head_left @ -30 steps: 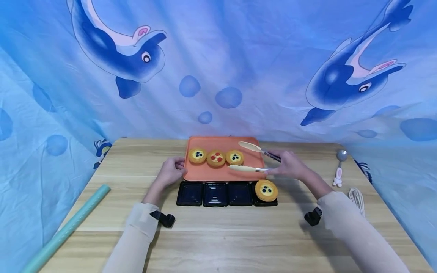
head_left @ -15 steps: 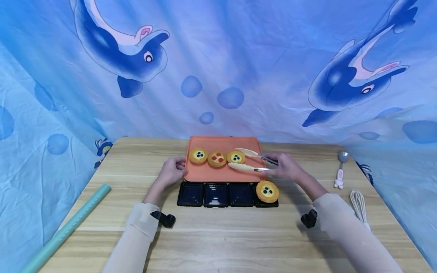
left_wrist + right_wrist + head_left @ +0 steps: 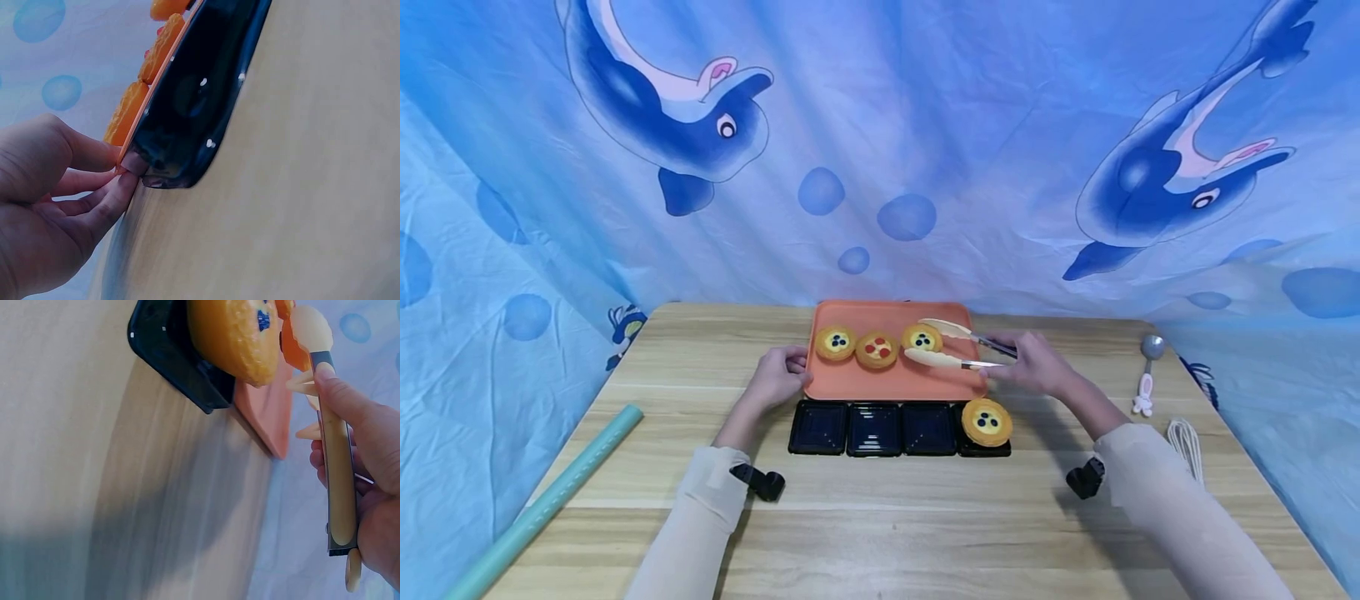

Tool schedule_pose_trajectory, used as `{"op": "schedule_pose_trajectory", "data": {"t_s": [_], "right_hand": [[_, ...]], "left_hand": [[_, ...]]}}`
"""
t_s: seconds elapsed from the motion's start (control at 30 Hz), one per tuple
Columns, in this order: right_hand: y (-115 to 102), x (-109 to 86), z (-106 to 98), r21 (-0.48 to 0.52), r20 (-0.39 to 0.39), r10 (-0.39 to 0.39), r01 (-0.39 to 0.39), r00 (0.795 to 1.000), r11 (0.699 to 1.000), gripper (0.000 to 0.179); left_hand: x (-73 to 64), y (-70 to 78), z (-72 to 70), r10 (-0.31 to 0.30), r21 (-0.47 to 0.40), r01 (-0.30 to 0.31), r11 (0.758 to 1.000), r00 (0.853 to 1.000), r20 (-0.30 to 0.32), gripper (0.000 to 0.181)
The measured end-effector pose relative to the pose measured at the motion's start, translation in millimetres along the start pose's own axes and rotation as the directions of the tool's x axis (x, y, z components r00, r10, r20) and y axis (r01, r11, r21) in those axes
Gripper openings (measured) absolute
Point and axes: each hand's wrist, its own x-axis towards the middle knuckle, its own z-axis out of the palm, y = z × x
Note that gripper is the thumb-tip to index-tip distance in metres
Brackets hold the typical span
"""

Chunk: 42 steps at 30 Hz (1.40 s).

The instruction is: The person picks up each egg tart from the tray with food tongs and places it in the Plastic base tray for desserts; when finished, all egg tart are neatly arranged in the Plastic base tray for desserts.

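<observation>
Nearest on the wooden table [image 3: 880, 533], two sleeved forearms reaching forward. Beyond them, four black square trays [image 3: 898, 427] in a row, one blueberry tart [image 3: 987, 421] resting on the rightmost. Just behind, one orange serving tray [image 3: 865, 382] carrying three tarts: a blueberry tart on the left [image 3: 835, 342], a red-fruit tart [image 3: 877, 349] in the middle, and a raised blueberry tart [image 3: 922, 337] on the right. Left hand [image 3: 777, 377] gripping the orange tray's near left corner, fingertips [image 3: 128, 164] pinching the rim beside the end black tray. Right hand [image 3: 1030, 365] closed around one pair of tongs [image 3: 951, 344], cream tips clamped either side of the raised tart above the tray. Off to the right, one spoon with a rabbit handle [image 3: 1147, 367] and one whisk [image 3: 1184, 437]; at left, one teal roll [image 3: 542, 500]. Behind all, a blue backdrop [image 3: 880, 142] printed with two dolphins.
</observation>
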Motion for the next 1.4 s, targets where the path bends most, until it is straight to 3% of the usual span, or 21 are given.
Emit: {"op": "schedule_pose_trajectory", "data": {"t_s": [0.37,0.77,1.1,1.4], "right_hand": [[-17,-13.5,-16,-0.058,0.000,-0.068,0.068,0.998,0.996,0.066],[-33,-51.8,-26,-0.106,0.041,-0.094,0.098,0.995,0.989,0.065],[-45,-74.5,-28,-0.148,0.054,-0.118,0.124,0.992,0.981,0.066],[-47,-79.8,-20,-0.157,0.088,-0.134,0.147,0.987,0.977,0.065]], "left_hand": [[0.3,-2.2,-0.1,0.011,0.005,-0.011,1.000,1.000,0.001,0.046],[0.9,-1.3,0.7,0.004,-0.008,-0.004,1.000,1.000,0.008,0.046],[0.2,-0.8,-0.9,0.000,-0.003,0.000,1.000,1.000,0.014,0.046],[1.0,-2.2,-0.9,0.004,0.001,-0.004,1.000,1.000,0.012,0.046]]}}
